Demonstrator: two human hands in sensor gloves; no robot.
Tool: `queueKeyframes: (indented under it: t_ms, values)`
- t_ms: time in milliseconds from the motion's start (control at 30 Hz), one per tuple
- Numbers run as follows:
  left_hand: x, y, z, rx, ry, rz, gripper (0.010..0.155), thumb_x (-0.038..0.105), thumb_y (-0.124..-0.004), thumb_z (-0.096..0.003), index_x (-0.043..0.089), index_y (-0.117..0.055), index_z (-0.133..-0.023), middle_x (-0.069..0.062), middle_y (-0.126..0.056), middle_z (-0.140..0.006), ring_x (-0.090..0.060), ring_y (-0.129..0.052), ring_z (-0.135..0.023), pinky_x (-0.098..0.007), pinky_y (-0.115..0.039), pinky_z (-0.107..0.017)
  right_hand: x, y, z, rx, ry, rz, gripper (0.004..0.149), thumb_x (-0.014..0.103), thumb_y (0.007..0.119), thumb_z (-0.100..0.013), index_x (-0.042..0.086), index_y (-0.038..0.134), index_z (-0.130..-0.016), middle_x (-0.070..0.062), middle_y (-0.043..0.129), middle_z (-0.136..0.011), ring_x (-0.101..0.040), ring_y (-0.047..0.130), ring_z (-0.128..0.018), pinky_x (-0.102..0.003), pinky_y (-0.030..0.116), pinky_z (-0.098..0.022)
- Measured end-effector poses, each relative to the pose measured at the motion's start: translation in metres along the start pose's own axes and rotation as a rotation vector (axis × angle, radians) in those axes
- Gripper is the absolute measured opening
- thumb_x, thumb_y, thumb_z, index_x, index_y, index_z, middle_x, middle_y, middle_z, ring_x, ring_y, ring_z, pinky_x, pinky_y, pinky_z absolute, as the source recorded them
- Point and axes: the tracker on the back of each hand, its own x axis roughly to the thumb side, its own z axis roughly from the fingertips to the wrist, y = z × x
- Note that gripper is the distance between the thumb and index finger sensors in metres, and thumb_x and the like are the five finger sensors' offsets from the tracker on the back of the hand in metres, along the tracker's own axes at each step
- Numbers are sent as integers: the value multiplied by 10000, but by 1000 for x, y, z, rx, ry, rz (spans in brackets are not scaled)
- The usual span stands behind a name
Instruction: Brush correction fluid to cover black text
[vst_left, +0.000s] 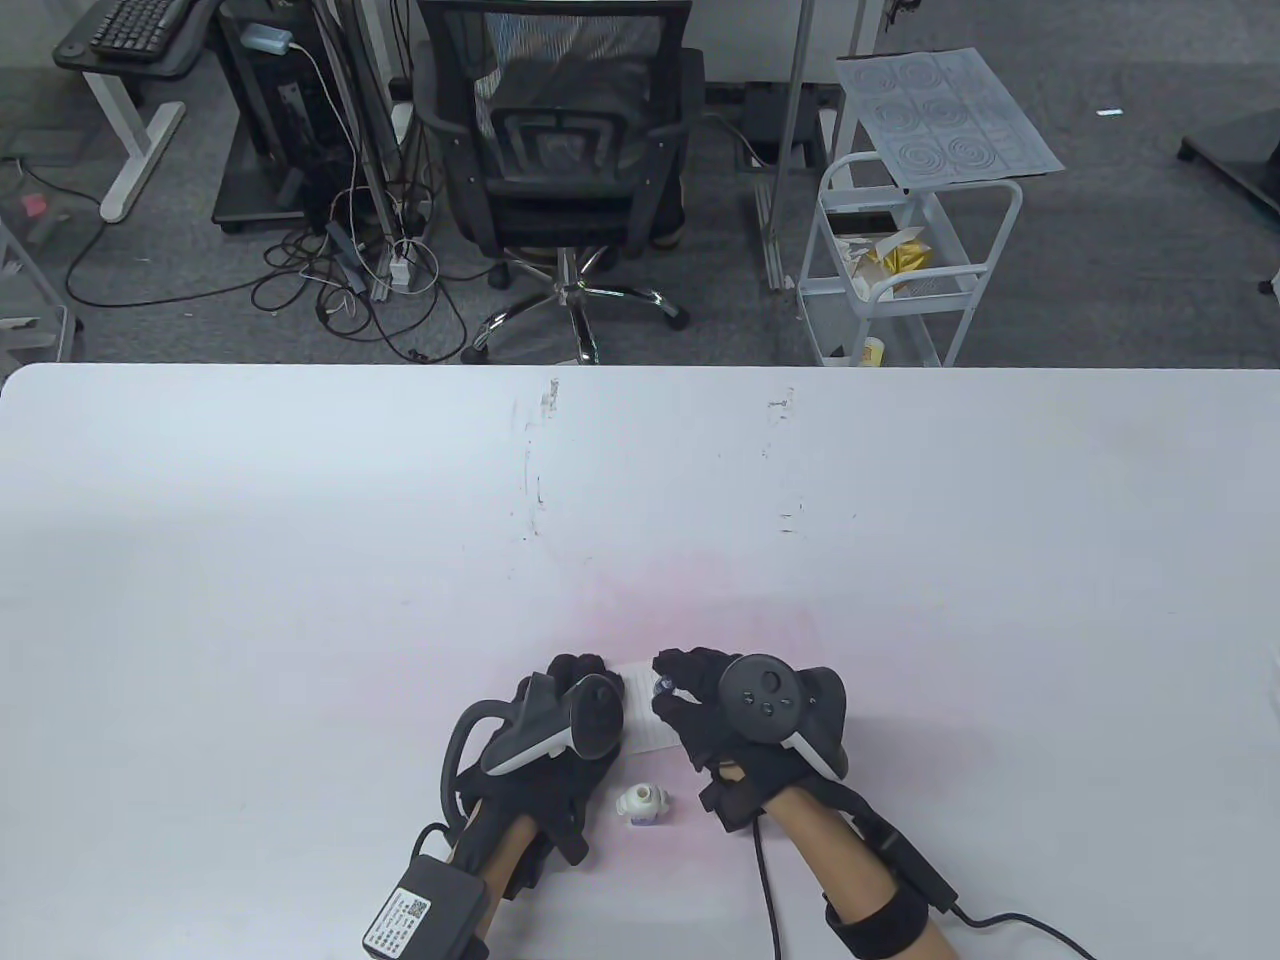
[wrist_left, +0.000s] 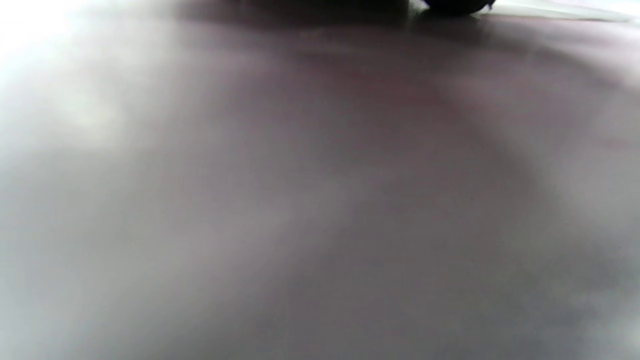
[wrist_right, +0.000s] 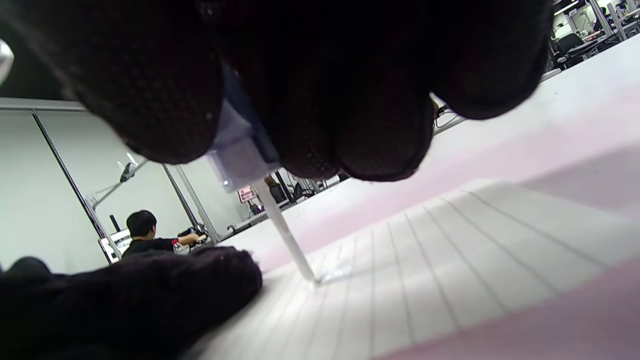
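A small lined paper slip (vst_left: 643, 708) lies on the white table between my hands. My right hand (vst_left: 700, 700) pinches the cap of the correction-fluid brush (vst_left: 662, 686). In the right wrist view the thin white brush stem (wrist_right: 287, 235) touches the lined paper (wrist_right: 450, 260), with a wet patch at its tip. My left hand (vst_left: 580, 700) rests on the paper's left edge; its fingers (wrist_right: 150, 290) lie flat in the right wrist view. The open white correction-fluid bottle (vst_left: 641, 803) lies on the table just in front of the paper. The left wrist view shows only blurred table.
The white table (vst_left: 300, 560) stretches wide on all sides of my hands. Beyond its far edge stand an office chair (vst_left: 560, 150) and a white trolley (vst_left: 900, 260).
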Motion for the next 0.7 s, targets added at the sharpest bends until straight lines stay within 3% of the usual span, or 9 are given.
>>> queueKeyframes:
  t_ms: [200,300,700]
  values:
    - [0,0,0,0,0,0,640,514,-554,-513,373,-259,-1063,78,-168,-1178,-208,-239,-1155,-442,-304,-860,-3,-7,1,-69,16,-62,470,442,929,-307,242,894,-731,-14,959,-681,-284,1041,-528,-494,820,-440]
    - [0,0,0,0,0,0,641,514,-554,-512,371,-259,-1064,77,-171,-1178,-209,-238,-1155,-444,-305,-859,-4,-5,0,-40,11,-100,473,441,928,-307,233,897,-731,-21,960,-677,-288,1041,-521,-494,821,-435]
    - [0,0,0,0,0,0,640,515,-553,-512,373,-259,-1063,78,-168,-1177,-208,-237,-1155,-443,-305,-860,-8,-9,1,-91,53,-28,473,440,929,-307,231,898,-731,-22,960,-676,-288,1041,-520,-496,820,-436]
